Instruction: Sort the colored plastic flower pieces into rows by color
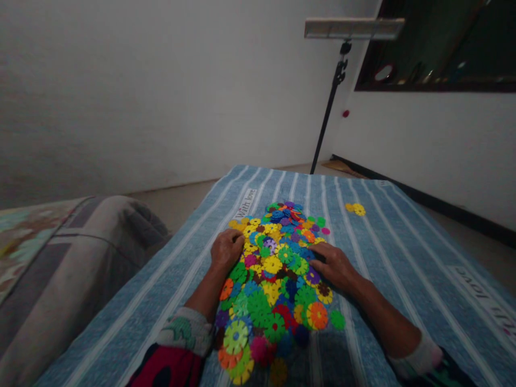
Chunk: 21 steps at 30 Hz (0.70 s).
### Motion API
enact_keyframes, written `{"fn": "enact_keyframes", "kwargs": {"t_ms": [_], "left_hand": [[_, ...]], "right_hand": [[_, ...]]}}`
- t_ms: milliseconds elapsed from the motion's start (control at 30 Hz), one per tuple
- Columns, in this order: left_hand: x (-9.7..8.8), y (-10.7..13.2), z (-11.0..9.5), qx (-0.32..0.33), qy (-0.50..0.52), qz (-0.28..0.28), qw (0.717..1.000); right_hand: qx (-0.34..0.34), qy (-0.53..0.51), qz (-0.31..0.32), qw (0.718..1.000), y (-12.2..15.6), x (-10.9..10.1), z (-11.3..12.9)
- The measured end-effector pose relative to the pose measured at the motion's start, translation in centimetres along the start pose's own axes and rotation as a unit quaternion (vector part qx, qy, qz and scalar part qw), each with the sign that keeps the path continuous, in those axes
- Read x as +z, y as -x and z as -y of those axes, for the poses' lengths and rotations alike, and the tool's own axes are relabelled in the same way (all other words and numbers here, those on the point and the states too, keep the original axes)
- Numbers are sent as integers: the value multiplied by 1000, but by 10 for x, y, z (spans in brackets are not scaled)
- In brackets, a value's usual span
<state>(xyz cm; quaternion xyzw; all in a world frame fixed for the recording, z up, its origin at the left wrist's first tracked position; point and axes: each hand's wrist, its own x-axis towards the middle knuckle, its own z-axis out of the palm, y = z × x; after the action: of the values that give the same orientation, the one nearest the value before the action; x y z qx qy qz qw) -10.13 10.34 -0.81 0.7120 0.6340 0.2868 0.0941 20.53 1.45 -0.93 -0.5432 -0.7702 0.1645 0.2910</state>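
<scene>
A heap of many-coloured plastic snowflake discs [278,269] lies in the middle of a blue striped sheet [387,252]. My left hand [226,249] rests on the heap's left edge with its fingers curled down into the discs. On the right edge my right hand [334,264] lies with its fingers pushed in among the discs. Whether either hand grips a disc is hidden. Two yellow and orange discs [355,208] lie apart from the heap, farther back on the right.
A grey rolled quilt or cushion [88,258] lies along the left of the sheet. A black light stand [328,107] with a flat lamp panel [353,28] rises behind the bed by the white wall. A dark window [439,48] is at the upper right.
</scene>
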Motion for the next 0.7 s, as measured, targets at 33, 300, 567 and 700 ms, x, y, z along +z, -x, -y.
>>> {"fn": "enact_keyframes", "kwargs": {"t_ms": [33,300,567,700], "left_hand": [[0,0,0,0,2,0,1000],[-3,0,-2,3,6,-2,1000],[-3,0,0,9,13,-5,1000],[-3,-1,0,7,11,-1,1000]], "right_hand": [[3,-11,-8,1000,0,0,-1],[12,-97,-52,994,-3,-2,-7],[62,-158,-83,982,-3,-1,-10],[87,-186,-98,974,-4,-1,-11]]}}
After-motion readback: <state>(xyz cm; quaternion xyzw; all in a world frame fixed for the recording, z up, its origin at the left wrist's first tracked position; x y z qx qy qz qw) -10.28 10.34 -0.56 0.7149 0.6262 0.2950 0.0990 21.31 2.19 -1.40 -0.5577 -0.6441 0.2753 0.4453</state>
